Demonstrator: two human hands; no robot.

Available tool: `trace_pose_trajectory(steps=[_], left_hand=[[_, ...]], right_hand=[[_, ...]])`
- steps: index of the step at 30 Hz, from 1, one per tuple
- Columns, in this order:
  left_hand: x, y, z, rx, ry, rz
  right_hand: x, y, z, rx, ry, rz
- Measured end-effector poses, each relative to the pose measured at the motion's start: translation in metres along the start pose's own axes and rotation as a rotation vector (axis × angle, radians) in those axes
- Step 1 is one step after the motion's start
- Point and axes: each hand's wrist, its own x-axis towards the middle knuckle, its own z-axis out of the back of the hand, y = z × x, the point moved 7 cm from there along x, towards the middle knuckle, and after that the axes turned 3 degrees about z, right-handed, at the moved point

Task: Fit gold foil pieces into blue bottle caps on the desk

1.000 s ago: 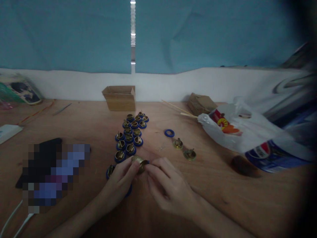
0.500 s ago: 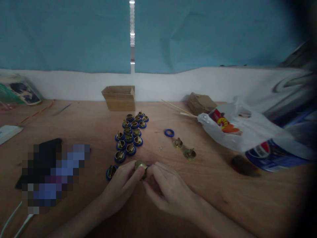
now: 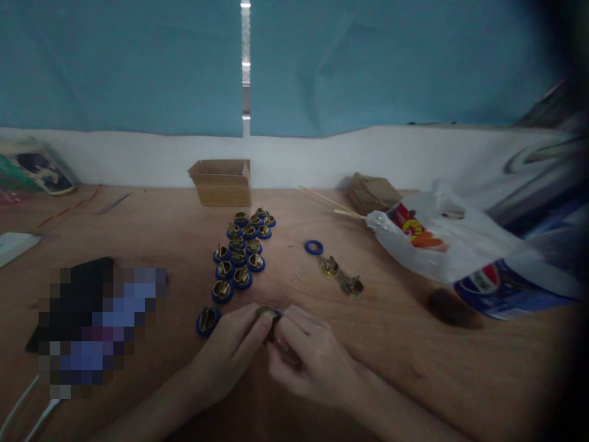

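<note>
Near the table's front edge, my left hand (image 3: 234, 347) is closed on a round brass fitting (image 3: 267, 314), its thumb lying across the metal. My right hand (image 3: 319, 362) is pinched against the fitting's right side, where a sliver of blue ring (image 3: 277, 312) shows at the fingertips; the rest is hidden. Several brass fittings seated in blue rings (image 3: 238, 256) stand in a cluster beyond my hands. One more ringed fitting (image 3: 208, 320) lies just left of my left hand. To the right are a loose blue ring (image 3: 314, 247) and two brass fittings without rings (image 3: 330, 266).
An open cardboard box (image 3: 224, 183) and a brown packet (image 3: 375, 192) stand by the wall. At right are a white plastic bag (image 3: 432, 258), thin sticks (image 3: 322, 199) and a blue Pepsi package (image 3: 501, 288). A dark, partly pixelated device (image 3: 87, 282) with white cables lies left.
Both hands, still together around the brass fitting, have shifted slightly right and toward me. The pieces on the table stay in place.
</note>
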Motion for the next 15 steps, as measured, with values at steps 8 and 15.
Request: trace_pose_trajectory(steps=[8, 15], left_hand=[[-0.003, 0.001, 0.002, -0.026, -0.014, 0.015], [0.003, 0.009, 0.009, -0.037, -0.052, 0.140]], right_hand=[[0.000, 0.005, 0.013, 0.162, -0.076, -0.004], [0.003, -0.048, 0.037, -0.109, -0.158, -0.291]])
